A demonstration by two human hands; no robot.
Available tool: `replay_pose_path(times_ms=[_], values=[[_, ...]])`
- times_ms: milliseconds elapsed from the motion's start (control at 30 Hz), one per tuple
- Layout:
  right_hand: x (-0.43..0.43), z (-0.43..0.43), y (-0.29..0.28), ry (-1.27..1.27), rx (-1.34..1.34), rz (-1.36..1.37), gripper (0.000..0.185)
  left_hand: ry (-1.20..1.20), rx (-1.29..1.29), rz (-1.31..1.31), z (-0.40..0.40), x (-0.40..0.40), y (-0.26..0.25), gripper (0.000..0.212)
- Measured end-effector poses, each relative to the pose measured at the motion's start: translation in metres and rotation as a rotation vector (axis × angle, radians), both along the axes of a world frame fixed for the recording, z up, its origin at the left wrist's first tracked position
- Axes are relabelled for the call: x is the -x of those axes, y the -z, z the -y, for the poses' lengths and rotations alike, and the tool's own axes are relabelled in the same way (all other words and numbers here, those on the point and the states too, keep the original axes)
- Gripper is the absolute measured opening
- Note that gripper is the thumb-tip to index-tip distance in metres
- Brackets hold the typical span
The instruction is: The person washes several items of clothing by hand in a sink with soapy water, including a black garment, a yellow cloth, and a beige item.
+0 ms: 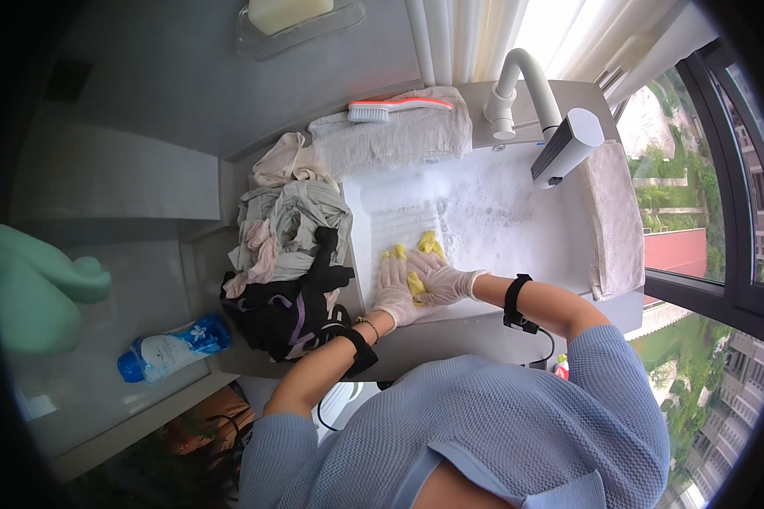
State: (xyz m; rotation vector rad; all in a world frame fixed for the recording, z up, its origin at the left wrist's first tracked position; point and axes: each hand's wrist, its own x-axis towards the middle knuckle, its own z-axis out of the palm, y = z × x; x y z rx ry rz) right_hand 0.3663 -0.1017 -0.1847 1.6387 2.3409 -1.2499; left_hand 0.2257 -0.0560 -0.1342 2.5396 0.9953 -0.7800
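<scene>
Both my hands wear thin, translucent white gloves and rest close together at the near left part of a white sink (pixel 554 235). Under them lies a wet yellow cloth (pixel 430 243), seen in patches past the fingertips and between the hands. My left hand (pixel 396 296) presses it down with fingers stretched forward. My right hand (pixel 442 280) bears on the same cloth from the right, fingers angled to the left and overlapping the left hand's side. A ribbed washboard slope (pixel 401 223) runs beneath the cloth. Suds (pixel 484 203) float on the water to the right.
A pile of grey garments (pixel 293 216) and black garments (pixel 274 312) lies left of the sink. Behind it, a scrub brush (pixel 401 109) rests on a towel (pixel 395 146). A white faucet (pixel 566 146) overhangs the basin. Another towel (pixel 614 223) covers the right rim. A blue-capped bottle (pixel 175 348) lies far left.
</scene>
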Motion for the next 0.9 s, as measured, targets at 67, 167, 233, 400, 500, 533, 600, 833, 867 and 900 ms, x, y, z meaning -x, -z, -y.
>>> replay_pose_path(times_ms=[67, 167, 233, 400, 500, 533, 600, 833, 867, 900], values=[[-0.013, -0.021, 0.008, 0.094, -0.062, -0.115, 0.079, 0.018, 0.130, -0.224, -0.020, -0.026, -0.007, 0.111], [-0.008, -0.062, 0.013, 0.071, 0.020, 0.066, 0.081, -0.056, 0.053, -0.129, -0.051, -0.015, 0.044, 0.113], [-0.001, -0.031, 0.022, 0.044, 0.001, 0.024, 0.081, 0.004, 0.002, -0.112, -0.025, -0.005, 0.041, 0.111], [-0.021, -0.030, 0.000, 0.070, -0.017, -0.070, 0.082, -0.025, 0.060, -0.118, -0.031, -0.021, 0.024, 0.114], [-0.012, -0.044, 0.019, 0.083, -0.045, 0.067, 0.082, 0.021, 0.052, -0.176, -0.049, -0.021, 0.043, 0.119], [-0.012, -0.028, 0.021, 0.064, -0.060, 0.027, 0.082, 0.003, 0.054, -0.133, -0.030, -0.016, 0.031, 0.117], [-0.009, 0.009, 0.014, -0.017, -0.073, -0.013, 0.082, 0.025, 0.047, -0.059, 0.006, 0.001, 0.010, 0.115], [-0.013, -0.065, 0.012, 0.055, -0.005, 0.145, 0.080, -0.163, -0.001, -0.239, -0.047, -0.030, 0.034, 0.112], [-0.011, -0.064, 0.010, 0.049, -0.039, 0.180, 0.078, -0.096, -0.029, -0.276, -0.048, -0.028, 0.036, 0.110], [-0.009, -0.050, 0.017, 0.052, -0.024, 0.175, 0.078, -0.090, -0.015, -0.281, -0.036, -0.023, 0.036, 0.110]])
